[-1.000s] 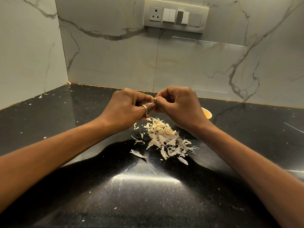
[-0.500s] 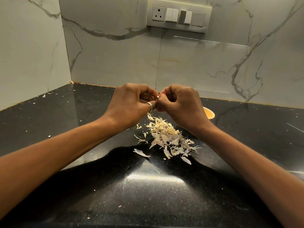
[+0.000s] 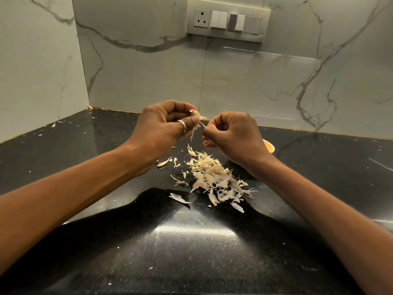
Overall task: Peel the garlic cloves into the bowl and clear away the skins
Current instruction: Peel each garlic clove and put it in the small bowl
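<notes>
- The small pale garlic clove [image 3: 195,113] is held above the counter, pinched between the thumb and fingertips of the left hand [image 3: 161,126], which wears a ring.
- A thin papery strip of skin [image 3: 201,124] runs from the clove down to the right hand [image 3: 231,137], whose curled fingers pinch its other end. The two hands are near each other but not touching.
- Directly below them a heap of dry whitish garlic skins [image 3: 217,179] lies on the glossy black speckled countertop [image 3: 191,252], with loose flakes around it.
- A small curved pale piece [image 3: 162,163] by the left wrist may be an unpeeled clove; I cannot tell.
- The small orange bowl [image 3: 269,146] shows only part of its rim behind the right hand, and its contents are hidden.
- Judging by the heap, many cloves are already peeled. This one is partly stripped. Dropping it into the bowl and clearing the skins are not yet done.
</notes>
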Demonstrator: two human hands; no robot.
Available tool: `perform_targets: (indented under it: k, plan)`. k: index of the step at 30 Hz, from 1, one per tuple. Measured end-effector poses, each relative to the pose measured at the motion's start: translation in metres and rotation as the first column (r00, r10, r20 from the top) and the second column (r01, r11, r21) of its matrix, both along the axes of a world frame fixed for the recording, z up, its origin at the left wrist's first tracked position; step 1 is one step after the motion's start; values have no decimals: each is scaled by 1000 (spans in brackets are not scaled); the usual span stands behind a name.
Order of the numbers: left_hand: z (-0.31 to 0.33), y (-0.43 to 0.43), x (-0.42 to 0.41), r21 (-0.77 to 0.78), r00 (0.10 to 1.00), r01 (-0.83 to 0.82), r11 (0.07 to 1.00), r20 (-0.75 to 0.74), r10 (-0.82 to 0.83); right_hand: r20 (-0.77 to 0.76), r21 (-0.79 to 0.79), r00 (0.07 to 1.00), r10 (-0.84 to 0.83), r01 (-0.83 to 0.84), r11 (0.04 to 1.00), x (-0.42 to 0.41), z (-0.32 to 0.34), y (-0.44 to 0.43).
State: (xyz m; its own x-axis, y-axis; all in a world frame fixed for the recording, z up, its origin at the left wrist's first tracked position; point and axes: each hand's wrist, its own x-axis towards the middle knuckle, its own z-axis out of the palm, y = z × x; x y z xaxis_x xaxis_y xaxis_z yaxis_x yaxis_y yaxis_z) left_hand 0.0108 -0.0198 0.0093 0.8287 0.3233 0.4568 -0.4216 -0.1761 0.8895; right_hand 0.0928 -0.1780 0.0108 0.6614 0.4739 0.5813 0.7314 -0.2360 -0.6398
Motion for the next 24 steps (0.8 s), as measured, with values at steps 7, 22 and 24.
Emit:
perform_targets:
  k: [7, 22, 24]
  plan:
    - [2, 5, 3, -125, 1000, 22, 992, 7, -21, 0, -34, 1000, 20, -20, 999, 2, 1, -2]
    - [-1, 6, 2, -12, 998, 26, 1000, -52, -27, 71, 7, 997, -11, 11, 1000, 6, 8, -6]
    - [-1, 6, 2, 17, 998, 25, 1000, -60, -24, 35, 30, 999, 0, -1, 1000, 4, 10, -6]
